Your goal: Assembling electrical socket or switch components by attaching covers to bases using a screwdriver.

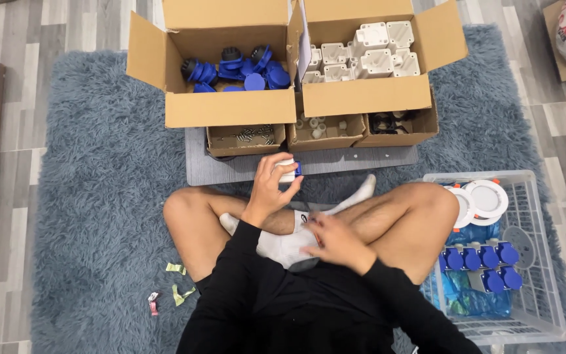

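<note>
Left hand (pixel 271 187) pinches a white-and-blue part (pixel 289 170) at 12 o'clock; right hand (pixel 335 241) rests on the ankle, grip unclear. Risk: the 1-handed fingertip hold may slip, dropping the part onto the rug (pixel 99 196).

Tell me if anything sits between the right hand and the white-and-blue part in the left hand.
Nothing visible does. The left hand holds the white-and-blue part above the knees; the right hand rests lower, over the white socks, with open space between them.
</note>
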